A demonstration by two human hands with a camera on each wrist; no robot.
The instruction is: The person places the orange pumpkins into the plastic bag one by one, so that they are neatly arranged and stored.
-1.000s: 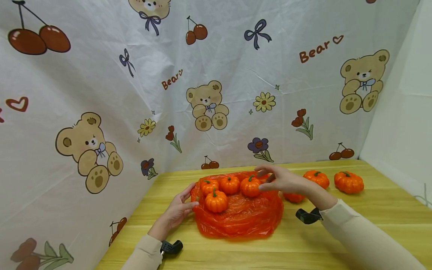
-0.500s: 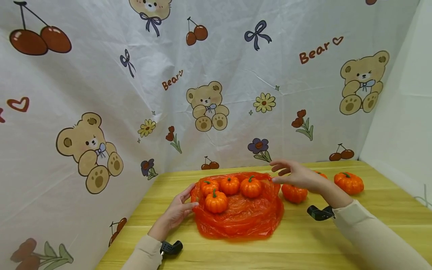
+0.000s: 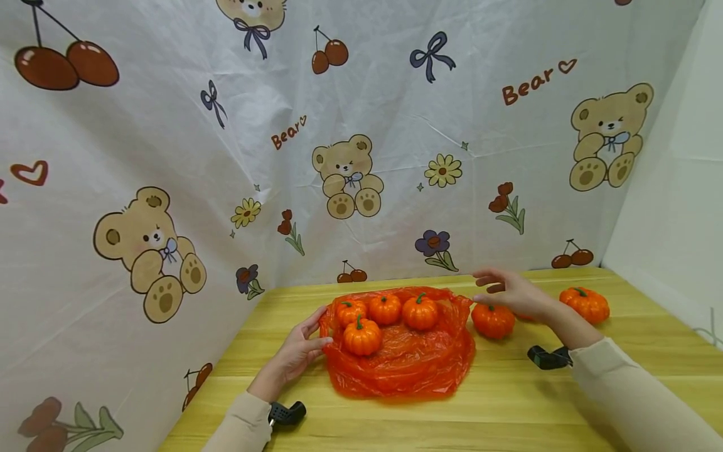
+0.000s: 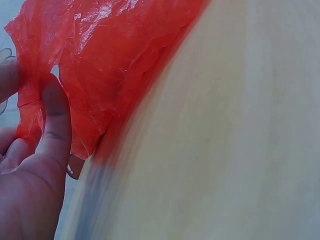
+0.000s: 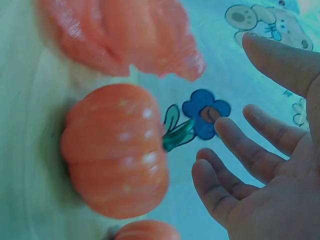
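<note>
While the left hand (image 3: 299,348) pinches the edge of the bag (image 3: 395,373), which holds four pumpkins (image 3: 386,311), the right hand (image 3: 516,296), fingers (image 5: 257,157) spread, hangs near a loose pumpkin (image 3: 493,322) on the tabletop (image 3: 486,414). Pumpkin: likely light, firm, slick; best held round its sides. Bag: soft, probably tearable.

Orange pumpkins (image 3: 420,314) with green stems (image 3: 359,322); red bag (image 3: 395,376); yellow wood-grain desk (image 3: 407,433); white backdrop (image 3: 390,94) patterned with tan bears (image 3: 348,182), bows (image 3: 431,54) perhaps navy.
</note>
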